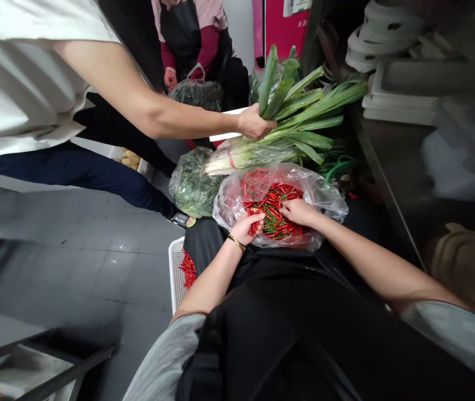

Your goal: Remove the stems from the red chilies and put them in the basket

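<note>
On my lap lies a clear plastic bag (329, 203), its mouth spread wide around a heap of red chili peppers (277, 197) with green stems. My left hand (248, 225), a bracelet on its wrist, is closed around several chili peppers at the left of the heap. At the heap's right side my right hand (298, 211) has its fingertips pinched among the chilies; exactly what they grip is too small to make out. Beside my left thigh, a white perforated basket (176, 273) contains loose red chilies (188, 270), partly hidden by my forearm.
A co-worker's hand (257, 122) reaches in from the left, gripping green scallion-like stalks (300, 106) just beyond the bag. A bag of leafy greens (198, 186) sits on the floor. Another person (193, 33) is at the back. A metal counter (392, 167) runs along the right.
</note>
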`<state>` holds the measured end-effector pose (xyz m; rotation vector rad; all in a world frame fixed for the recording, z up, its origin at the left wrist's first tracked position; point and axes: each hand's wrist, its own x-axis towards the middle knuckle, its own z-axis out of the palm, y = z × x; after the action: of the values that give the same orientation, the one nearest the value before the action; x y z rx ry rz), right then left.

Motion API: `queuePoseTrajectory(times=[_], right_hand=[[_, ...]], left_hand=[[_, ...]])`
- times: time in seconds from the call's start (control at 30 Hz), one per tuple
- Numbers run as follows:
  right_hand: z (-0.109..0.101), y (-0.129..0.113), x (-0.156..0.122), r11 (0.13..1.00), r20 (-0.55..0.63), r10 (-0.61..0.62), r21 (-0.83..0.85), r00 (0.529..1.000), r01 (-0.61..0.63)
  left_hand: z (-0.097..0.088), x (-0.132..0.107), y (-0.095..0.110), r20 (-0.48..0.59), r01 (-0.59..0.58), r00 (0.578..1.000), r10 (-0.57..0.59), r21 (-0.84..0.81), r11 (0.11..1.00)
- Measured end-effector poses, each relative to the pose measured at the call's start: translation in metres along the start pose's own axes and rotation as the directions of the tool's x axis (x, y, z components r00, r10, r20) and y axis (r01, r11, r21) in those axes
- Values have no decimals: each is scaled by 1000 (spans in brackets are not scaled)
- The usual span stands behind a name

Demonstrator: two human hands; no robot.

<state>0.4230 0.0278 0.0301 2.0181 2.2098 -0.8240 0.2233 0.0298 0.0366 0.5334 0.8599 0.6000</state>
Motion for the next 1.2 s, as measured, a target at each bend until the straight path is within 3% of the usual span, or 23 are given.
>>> queuePoseTrajectory(times=[0.1, 0.2, 0.27, 0.37, 0.43, 0.47, 0.53, 0.6, 0.67, 0.73, 0.83, 0.93, 1.0, 1.13, 1.2], right_hand=[[2, 0, -28, 950, -67, -178, 247, 982, 189], [10, -12, -45, 884, -169, -324, 296, 931, 362], [15, -22, -45, 896, -175, -291, 294, 941, 332], [14, -28, -35, 930, -114, -188, 300, 976, 214], [8, -23, -29, 971, -54, -122, 200, 991, 131], [3, -18, -26, 990, -31, -70, 120, 997, 74], [-5, -5, -20, 999, -16, 36, -31, 999, -36], [-8, 8, -13, 991, -33, 75, -113, 997, -78], [-4, 16, -6, 990, -19, 34, -140, 999, -37], [5, 19, 1, 988, 13, -14, -152, 1000, 16], [19, 20, 8, 994, 10, -52, -97, 999, 53], [23, 21, 11, 1000, -19, -4, 1, 1000, 4], [19, 20, 12, 999, -48, 9, 37, 999, -7], [-3, 3, 4, 988, -225, -150, 11, 963, 157], [-13, -10, -5, 974, -221, -225, -38, 949, 222]], left_hand=[[7, 2, -5, -43, 30, 999, -29, 23, 999], [16, 4, -10, -37, -25, 999, 30, 116, 993], [21, 2, -12, -71, -178, 977, 200, 243, 954], [25, -8, -13, -51, -426, 856, 514, 492, 759], [26, -14, -11, 14, -499, 799, 601, 573, 650], [25, -16, -9, 16, -507, 793, 609, 570, 646], [21, -15, -4, -59, -473, 826, 561, 469, 746], [15, -10, 2, -145, -386, 890, 432, 262, 885], [9, -4, 7, -147, -274, 948, 284, 82, 958], [5, 0, 8, -99, -186, 977, 188, 31, 982], [2, 2, 5, -52, -115, 992, 119, 67, 991], [2, 1, 1, -38, -87, 995, 89, 58, 995], [4, 0, 1, -25, -82, 996, 83, 56, 995], [11, 2, 4, -82, -130, 986, 144, 154, 979], [15, 4, 5, -114, -192, 970, 216, 190, 963]])
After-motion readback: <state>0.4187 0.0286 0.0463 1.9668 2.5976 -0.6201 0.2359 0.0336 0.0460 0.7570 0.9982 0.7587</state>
